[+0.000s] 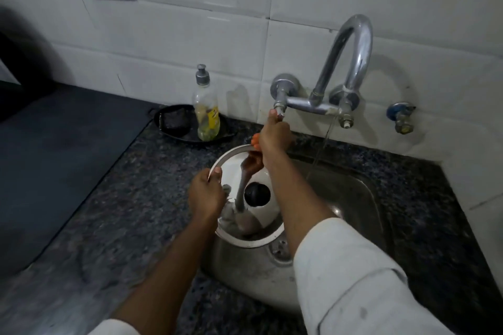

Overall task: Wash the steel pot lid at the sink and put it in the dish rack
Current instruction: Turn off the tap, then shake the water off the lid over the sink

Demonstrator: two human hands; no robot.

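Observation:
The steel pot lid [231, 160] with its black knob [257, 193] is held tilted over the left part of the steel sink [351, 198]. My left hand [205, 193] grips the lid's left rim, thumb on top. My right hand [273, 134] reaches up to the left tap handle [279, 109] of the wall-mounted faucet [351, 62] and closes on it. Something orange [255, 140] shows under that hand. A thin stream of water [325, 141] falls from the faucet's right side into the basin, missing the lid. No dish rack is in view.
A dish soap bottle [206, 114] stands on a black tray [177, 128] with a dark scrubber [174, 122] behind the sink's left side. Speckled granite counter [122, 198] surrounds the basin. A dark stove surface [54, 158] lies left. A blue-capped valve [400, 117] is on the tiled wall right.

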